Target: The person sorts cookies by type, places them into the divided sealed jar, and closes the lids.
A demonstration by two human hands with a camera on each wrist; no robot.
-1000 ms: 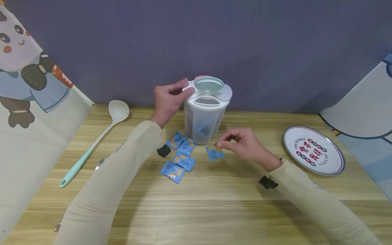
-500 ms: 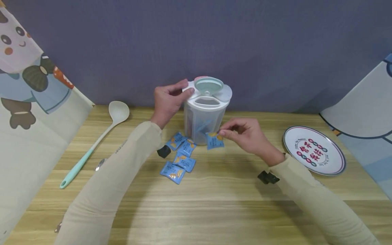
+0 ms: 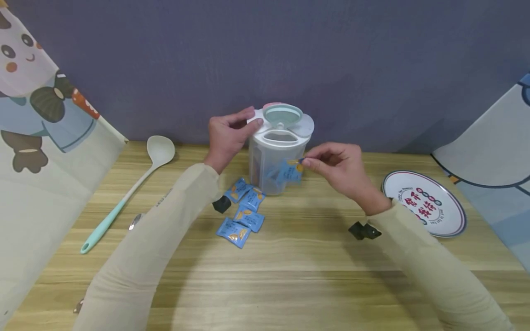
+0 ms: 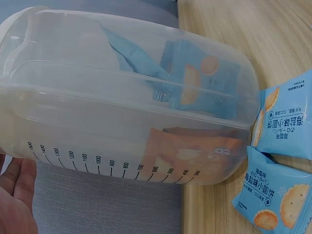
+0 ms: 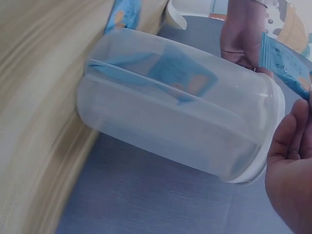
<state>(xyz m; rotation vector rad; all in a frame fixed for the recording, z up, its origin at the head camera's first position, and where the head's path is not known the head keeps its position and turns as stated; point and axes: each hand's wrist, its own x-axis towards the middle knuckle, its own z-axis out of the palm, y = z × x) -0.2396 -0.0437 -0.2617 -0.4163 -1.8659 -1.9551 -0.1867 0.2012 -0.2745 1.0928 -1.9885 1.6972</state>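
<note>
A translucent storage container [image 3: 269, 170] stands upright, its white lid having a green flap [image 3: 283, 115] raised over an opening. Inside it are blue biscuit packets [image 5: 183, 73] and an orange packet [image 4: 190, 155] in another compartment. With thumb and fingers, my left hand [image 3: 227, 138] grips the lid's left edge. My right hand [image 3: 341, 172] pinches a blue biscuit packet [image 3: 292, 171] by its top corner, in front of the container's right side and above the table. Several more blue biscuit packets [image 3: 250, 218] lie on the table before the container.
A ladle [image 3: 160, 151] with a green handle lies at the left. A white plate [image 3: 445, 216] with red lettering is at the right, partly behind the right sleeve. A small shiny metal piece [image 3: 135, 222] shows beside the left sleeve. The dark partition [image 3: 372, 82] rises behind the container.
My right hand has lifted the pinched biscuit packet from near the tabletop up along the container's front. My left hand stays on the lid.
</note>
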